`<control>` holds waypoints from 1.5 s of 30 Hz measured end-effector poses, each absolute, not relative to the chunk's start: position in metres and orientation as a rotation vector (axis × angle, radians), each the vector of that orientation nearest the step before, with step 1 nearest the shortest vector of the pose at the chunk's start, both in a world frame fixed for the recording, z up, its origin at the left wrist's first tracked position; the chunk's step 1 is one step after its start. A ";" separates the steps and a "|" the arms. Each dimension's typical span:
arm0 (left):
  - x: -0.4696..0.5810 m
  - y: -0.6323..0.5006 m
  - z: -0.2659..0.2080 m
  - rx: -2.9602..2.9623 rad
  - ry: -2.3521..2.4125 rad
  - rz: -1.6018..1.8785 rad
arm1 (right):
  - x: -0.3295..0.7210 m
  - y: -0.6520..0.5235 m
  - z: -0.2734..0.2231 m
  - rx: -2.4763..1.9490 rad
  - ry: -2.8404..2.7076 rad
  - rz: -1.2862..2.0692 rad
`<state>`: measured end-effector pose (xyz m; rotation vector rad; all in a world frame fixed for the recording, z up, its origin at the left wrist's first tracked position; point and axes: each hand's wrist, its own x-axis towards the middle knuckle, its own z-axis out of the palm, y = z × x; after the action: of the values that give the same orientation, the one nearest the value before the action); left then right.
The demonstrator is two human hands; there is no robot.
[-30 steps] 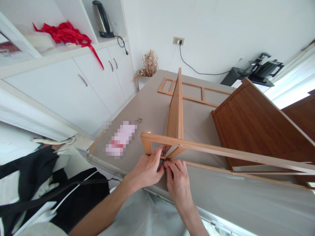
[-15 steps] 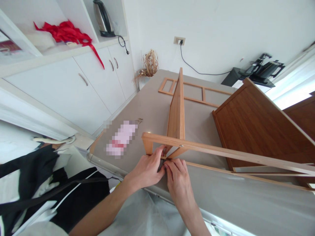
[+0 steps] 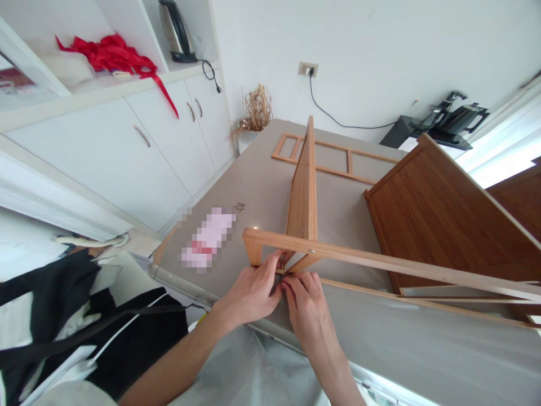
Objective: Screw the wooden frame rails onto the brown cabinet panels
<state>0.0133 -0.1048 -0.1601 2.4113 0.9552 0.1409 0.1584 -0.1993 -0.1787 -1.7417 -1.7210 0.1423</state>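
A wooden frame lies on its side along the near edge of the table, with a wooden panel standing upright against it. My left hand is closed around the frame's lower rail where the panel meets it, thumb and fingers at the joint. Right beside it, my right hand pinches at the same joint with bent fingers. Whatever sits between those fingertips is too small and covered to make out. A screw head shows in the upper rail above my hands.
Several small screws lie on the grey table near a pixelated pink item. A flat ladder-like wooden frame rests at the back. Larger brown panels lean at the right, and a coffee pot stands behind them.
Almost nothing differs. Both hands stay at the joint; the right wrist and forearm have shifted slightly, with its fingers still pinched.
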 end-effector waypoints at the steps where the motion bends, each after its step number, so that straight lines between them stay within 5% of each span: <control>1: 0.013 -0.105 -0.161 2.416 0.945 0.145 | 0.158 -0.199 -0.180 -1.739 -1.717 0.135; 45: 0.014 -0.102 -0.169 2.432 0.942 0.218 | 0.149 -0.208 -0.190 -1.701 -1.707 0.015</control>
<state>0.0144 -0.1025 -0.1693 2.4323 0.9417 0.2181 0.1495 -0.2080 -0.1902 -1.7015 -1.7073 0.0146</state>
